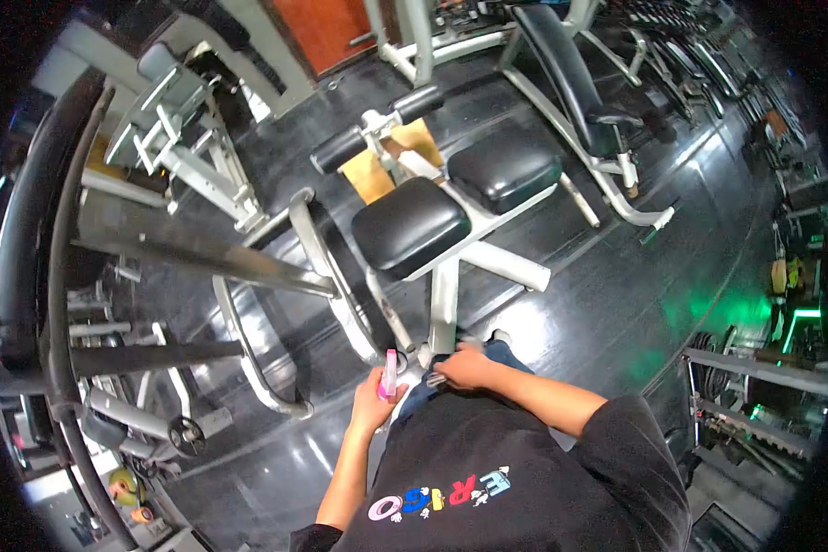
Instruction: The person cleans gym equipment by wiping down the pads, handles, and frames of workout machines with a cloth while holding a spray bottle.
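Note:
My left hand [378, 396] is closed around a small pink and clear bottle [389, 375], held upright in front of my body. Close to my jeans, my right hand [463, 368] has its fingers curled and partly blurred. Something greyish shows at its fingers, too smeared to name. Just ahead stands a gym bench with two black pads, the left pad [410, 227] and the right pad [504, 172], on a white frame [443, 308]. Black foam rollers [339, 149] sit at its far end. Neither hand touches the pads.
A machine with curved metal tubes [327, 276] and a tall black pad [29, 230] stands at the left. An inclined black bench [566, 74] is at the back right. Weight racks [754, 368] line the right side. Dark, shiny flooring [607, 285] lies between them.

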{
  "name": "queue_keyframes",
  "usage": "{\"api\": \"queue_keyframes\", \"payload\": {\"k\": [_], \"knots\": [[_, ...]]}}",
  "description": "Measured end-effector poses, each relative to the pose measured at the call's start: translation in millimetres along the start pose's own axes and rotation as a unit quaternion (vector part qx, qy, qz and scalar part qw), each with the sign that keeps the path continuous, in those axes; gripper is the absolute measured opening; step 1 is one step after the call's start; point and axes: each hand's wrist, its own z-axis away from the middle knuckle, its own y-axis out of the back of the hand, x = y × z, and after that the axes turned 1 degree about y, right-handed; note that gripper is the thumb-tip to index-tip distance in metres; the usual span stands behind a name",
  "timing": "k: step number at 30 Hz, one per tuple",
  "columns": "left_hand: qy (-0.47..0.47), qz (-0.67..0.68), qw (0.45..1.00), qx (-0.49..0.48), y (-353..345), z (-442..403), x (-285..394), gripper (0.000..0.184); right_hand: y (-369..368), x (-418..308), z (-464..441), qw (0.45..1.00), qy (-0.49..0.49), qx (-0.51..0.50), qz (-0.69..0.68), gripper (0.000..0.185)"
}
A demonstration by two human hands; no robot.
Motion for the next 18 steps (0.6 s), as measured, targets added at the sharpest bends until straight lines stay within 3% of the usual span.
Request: {"api": "queue_keyframes", "payload": {"k": [1, 3, 5, 9, 11, 12, 13, 15, 17, 18], "knots": [[-0.012, -0.005, 1.0, -0.005, -4, -6, 8, 0.041, 7, 10, 16, 1.0, -0.009, 0.01, -0.001, 0.02], [-0.026, 0.024, 0.999, -0.04, -16, -14, 27, 0.044, 17, 29, 55, 0.957, -0.156, 0.087, -0.227, 0.026], [-0.027, 0.004, 0.998, -0.056, -29, -23, 48, 0.043, 6, 55, 83, 0.92, -0.154, 0.191, -0.304, 0.024], [-0.06, 0.049, 0.996, -0.049, -77, -44, 86, 0.05, 15, 74, 150, 0.868, -0.185, 0.177, -0.425, 0.034], [-0.065, 0.088, 0.993, -0.049, -109, -54, 111, 0.048, -5, 98, 173, 0.842, -0.154, 0.214, -0.471, 0.034], [-0.058, 0.092, 0.993, -0.034, -123, -53, 135, 0.037, -9, 111, 185, 0.781, -0.122, 0.207, -0.577, 0.036], [-0.061, 0.09, 0.993, -0.033, -141, -56, 148, 0.037, 31, 105, 215, 0.727, -0.139, 0.178, -0.648, 0.033], [-0.059, 0.227, 0.971, -0.053, -177, -61, 168, 0.037, 27, 134, 235, 0.662, -0.117, 0.282, -0.685, 0.036], [-0.064, 0.291, 0.951, -0.087, -217, -67, 225, 0.039, 54, 182, 285, 0.61, -0.181, 0.213, -0.741, 0.039], [-0.075, 0.288, 0.949, -0.102, -227, -71, 242, 0.039, 58, 193, 296, 0.585, -0.135, 0.26, -0.756, 0.045]]}}
